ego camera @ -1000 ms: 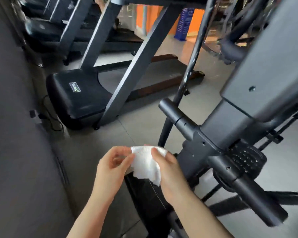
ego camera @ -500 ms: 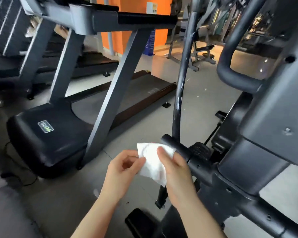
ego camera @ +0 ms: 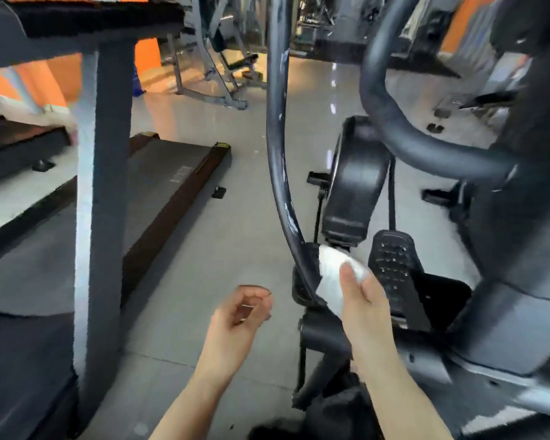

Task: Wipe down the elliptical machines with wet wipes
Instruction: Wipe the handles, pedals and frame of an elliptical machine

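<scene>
A black elliptical machine [ego camera: 502, 315] fills the right half of the view. Its long curved arm bar [ego camera: 275, 128] runs down the middle to a joint near a studded pedal [ego camera: 394, 268]. My right hand [ego camera: 362, 300] holds a crumpled white wet wipe [ego camera: 332, 274] and presses it against the bar's lower end. My left hand [ego camera: 242, 315] hangs free to the left of the bar, fingers loosely curled, holding nothing.
A treadmill [ego camera: 172, 182] with a grey upright post [ego camera: 104, 198] stands on the left. A curved black handle [ego camera: 404, 122] loops at the upper right. Grey tiled floor [ego camera: 229, 236] lies between the machines, with weight benches [ego camera: 219, 87] beyond.
My left hand has let go of the wipe and dropped away to the left. My right hand has carried the wipe onto the lower end of the arm bar. The view has tilted upward.
</scene>
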